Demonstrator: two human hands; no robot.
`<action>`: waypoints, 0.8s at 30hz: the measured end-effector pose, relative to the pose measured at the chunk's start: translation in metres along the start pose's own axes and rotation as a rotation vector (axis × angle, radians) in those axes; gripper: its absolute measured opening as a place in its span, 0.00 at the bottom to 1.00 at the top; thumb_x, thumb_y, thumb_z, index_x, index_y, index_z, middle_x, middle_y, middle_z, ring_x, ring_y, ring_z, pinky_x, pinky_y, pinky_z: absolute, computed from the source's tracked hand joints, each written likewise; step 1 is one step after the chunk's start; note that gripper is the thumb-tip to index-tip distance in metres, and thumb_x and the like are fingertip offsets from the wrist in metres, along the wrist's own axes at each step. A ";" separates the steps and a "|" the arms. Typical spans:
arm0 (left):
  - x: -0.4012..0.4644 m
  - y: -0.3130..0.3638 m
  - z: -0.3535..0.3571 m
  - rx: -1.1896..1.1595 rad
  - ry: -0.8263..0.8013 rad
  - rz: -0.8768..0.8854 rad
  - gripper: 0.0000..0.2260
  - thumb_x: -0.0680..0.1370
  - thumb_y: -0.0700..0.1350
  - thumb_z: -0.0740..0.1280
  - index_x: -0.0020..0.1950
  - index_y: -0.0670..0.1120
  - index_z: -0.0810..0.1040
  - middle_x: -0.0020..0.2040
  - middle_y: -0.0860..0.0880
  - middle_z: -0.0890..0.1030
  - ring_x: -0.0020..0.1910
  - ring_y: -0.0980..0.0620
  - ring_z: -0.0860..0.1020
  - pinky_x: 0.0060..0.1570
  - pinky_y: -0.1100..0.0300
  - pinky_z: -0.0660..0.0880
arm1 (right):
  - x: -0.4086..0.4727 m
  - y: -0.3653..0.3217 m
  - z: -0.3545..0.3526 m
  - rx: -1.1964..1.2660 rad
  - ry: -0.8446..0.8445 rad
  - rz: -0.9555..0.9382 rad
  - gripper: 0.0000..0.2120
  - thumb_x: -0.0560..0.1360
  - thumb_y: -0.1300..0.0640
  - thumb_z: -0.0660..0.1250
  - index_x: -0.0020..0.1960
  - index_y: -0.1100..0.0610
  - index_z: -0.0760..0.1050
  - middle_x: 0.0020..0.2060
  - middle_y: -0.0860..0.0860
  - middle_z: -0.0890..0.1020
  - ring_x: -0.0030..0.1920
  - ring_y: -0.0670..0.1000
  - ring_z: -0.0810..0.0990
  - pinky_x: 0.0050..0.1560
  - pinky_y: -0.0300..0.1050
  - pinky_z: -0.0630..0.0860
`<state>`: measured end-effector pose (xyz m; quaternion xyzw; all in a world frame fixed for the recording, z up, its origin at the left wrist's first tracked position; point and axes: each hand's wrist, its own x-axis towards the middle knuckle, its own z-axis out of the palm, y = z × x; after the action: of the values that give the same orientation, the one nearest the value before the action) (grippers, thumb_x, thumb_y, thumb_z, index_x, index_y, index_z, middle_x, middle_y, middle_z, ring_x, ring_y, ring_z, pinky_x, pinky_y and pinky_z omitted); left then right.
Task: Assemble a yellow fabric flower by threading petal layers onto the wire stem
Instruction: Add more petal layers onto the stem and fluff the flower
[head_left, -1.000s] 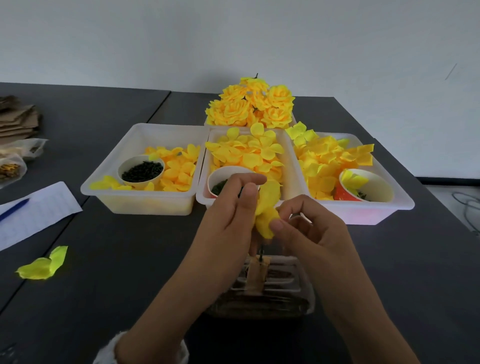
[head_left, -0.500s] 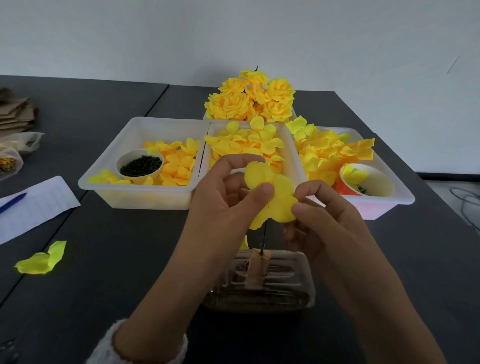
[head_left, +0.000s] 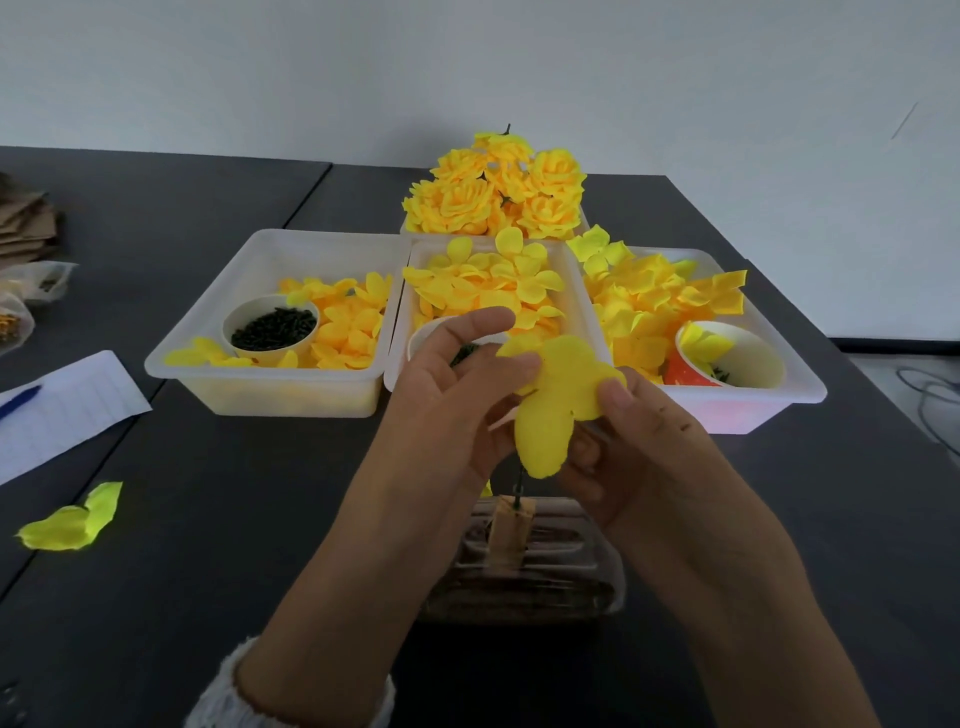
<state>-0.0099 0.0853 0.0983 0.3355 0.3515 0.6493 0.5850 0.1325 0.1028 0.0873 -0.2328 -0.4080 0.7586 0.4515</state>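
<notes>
Dark worktop (head_left: 208, 519) is carrying three petal trays (head_left: 270, 384); above a wire stem (head_left: 518, 486), left hand (head_left: 452, 410) and right hand (head_left: 649, 457) fingers are both pinching a yellow petal layer (head_left: 561, 400).

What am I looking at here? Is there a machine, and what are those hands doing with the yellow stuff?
No machine: this is one picture from a camera worn on a person's head, looking down at their own hands. The left hand and right hand together pinch a yellow petal layer above a thin wire stem, which stands in a small wooden block on a clear tray. Behind, on the dark table, three white bins hold loose petals and cups; one cup holds small dark pieces. Finished flowers sit at the back. To the left lie a stray petal and a paper.
</notes>
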 end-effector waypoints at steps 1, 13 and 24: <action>0.002 0.000 -0.001 -0.041 0.000 -0.020 0.21 0.66 0.41 0.75 0.57 0.47 0.76 0.44 0.47 0.84 0.40 0.50 0.83 0.34 0.59 0.79 | 0.001 0.000 -0.002 0.008 0.000 0.014 0.12 0.63 0.51 0.78 0.39 0.55 0.79 0.31 0.51 0.73 0.31 0.46 0.71 0.28 0.38 0.69; -0.001 -0.015 -0.036 0.245 0.026 -0.062 0.20 0.66 0.51 0.71 0.57 0.49 0.78 0.40 0.50 0.81 0.36 0.55 0.77 0.32 0.63 0.75 | 0.004 0.006 -0.029 -0.101 0.165 0.171 0.11 0.66 0.49 0.69 0.42 0.56 0.83 0.31 0.50 0.75 0.29 0.45 0.71 0.26 0.37 0.69; -0.001 -0.029 -0.050 0.215 0.019 -0.051 0.20 0.68 0.48 0.69 0.60 0.47 0.77 0.38 0.51 0.81 0.36 0.56 0.78 0.34 0.63 0.77 | 0.010 0.020 -0.035 -0.095 0.166 0.223 0.09 0.70 0.51 0.67 0.41 0.57 0.80 0.31 0.50 0.73 0.29 0.45 0.70 0.26 0.37 0.66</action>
<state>-0.0368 0.0831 0.0473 0.3813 0.4331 0.5958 0.5586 0.1432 0.1211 0.0514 -0.3599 -0.3764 0.7619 0.3851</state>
